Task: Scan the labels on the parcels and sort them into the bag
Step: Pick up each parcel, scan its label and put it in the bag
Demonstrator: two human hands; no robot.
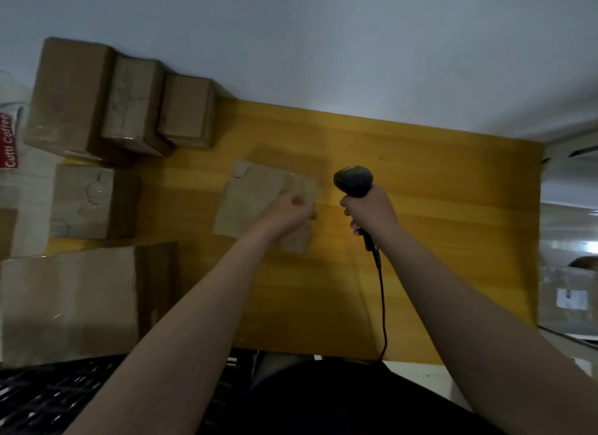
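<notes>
Gripping the parcel [259, 201] edge in your left hand [288, 213] and the scanner [354, 182] beside it in your right hand [369, 213], you risk a misread if the label lies face down.

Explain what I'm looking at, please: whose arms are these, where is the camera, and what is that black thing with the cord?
There is no machine here. These are a person's two bare arms, filmed by one camera worn on the head and looking down, which is why the arms reach in from the bottom of the picture. The right hand grips a black handheld scanner, and its cable trails back towards the table's near edge. The left hand, fingers curled, holds a flat brown parcel over the yellow wooden table. The picture is blurred, so no label can be read. More cardboard boxes stand along the left side.
</notes>
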